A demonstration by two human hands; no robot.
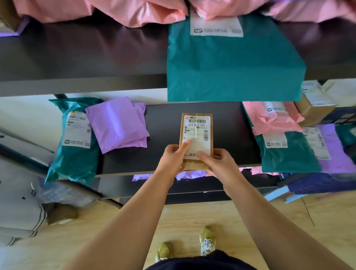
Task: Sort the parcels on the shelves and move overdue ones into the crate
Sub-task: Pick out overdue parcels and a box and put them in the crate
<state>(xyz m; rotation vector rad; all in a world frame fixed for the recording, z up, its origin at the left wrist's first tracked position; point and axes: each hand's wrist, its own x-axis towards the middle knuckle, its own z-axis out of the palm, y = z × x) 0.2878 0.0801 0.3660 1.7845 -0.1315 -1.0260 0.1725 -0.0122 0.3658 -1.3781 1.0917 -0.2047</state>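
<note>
a dark upper shelf [94, 52] carries pink parcels [56, 0] and a big teal parcel [233, 65] that overhangs its front edge. on the middle shelf [163, 123] below, a teal parcel [76, 141] lies at the left with a purple parcel [117, 127] against it. over the bare middle of that shelf, the left hand [172, 157] and right hand [219, 162] grip the lower end of the small brown parcel [196, 134], thumbs pressed on its white label [197, 127]
</note>
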